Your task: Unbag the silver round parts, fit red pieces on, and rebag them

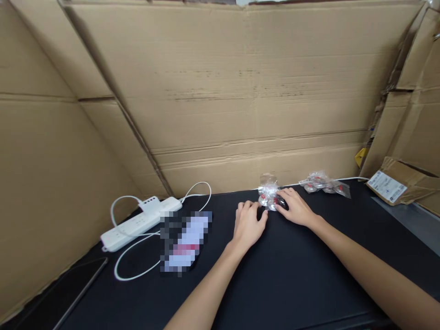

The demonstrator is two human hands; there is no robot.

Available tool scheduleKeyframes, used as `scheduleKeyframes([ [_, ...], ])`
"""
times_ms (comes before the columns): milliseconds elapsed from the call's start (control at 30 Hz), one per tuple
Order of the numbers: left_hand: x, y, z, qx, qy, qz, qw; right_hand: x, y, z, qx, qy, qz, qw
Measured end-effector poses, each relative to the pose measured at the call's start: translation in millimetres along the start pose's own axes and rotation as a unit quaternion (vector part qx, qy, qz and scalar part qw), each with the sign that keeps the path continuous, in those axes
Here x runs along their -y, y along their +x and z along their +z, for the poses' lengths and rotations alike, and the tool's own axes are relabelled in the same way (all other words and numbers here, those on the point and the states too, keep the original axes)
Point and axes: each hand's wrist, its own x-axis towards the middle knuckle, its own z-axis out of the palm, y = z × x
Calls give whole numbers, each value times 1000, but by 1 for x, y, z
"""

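Observation:
Small clear plastic packets [269, 190] with round silvery and red contents lie together on the black table near the cardboard back wall. My left hand [248, 224] rests palm down at their lower left, fingers bent a little and thumb held apart, fingertips close to the packets. On the other side, my right hand [295, 207] touches their right edge with its fingertips, thumb and fingers spread. What exactly is inside the packets is too small to make out. Farther right lies another group of similar clear packets [321, 183].
On the left are a white power strip [137, 224] with a looping white cable [120, 270], a phone-like blurred item [189, 240] and a dark tablet-like slab [68, 293]. A labelled cardboard box [392, 183] sits at right. Cardboard walls [240, 82] enclose the table [292, 284].

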Motion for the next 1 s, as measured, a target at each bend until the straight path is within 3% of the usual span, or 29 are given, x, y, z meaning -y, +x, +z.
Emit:
scheduleKeyframes([
  [267,-1,-2,1,35,-5,29,999,-2,0,1,28,15,1,1000],
  [467,0,0,2,38,-129,10,991,9,-1,0,-20,127,29,991],
  [567,-1,1,4,24,-274,-26,961,20,0,-5,-63,185,41,980],
  [767,-9,3,4,40,-536,-92,838,39,-5,-20,-113,236,45,964],
  [867,-11,3,1,38,-559,-96,823,41,-8,-23,-124,269,77,952],
  [1000,-12,4,-3,29,-565,-106,818,35,-5,-24,-114,377,160,905],
])
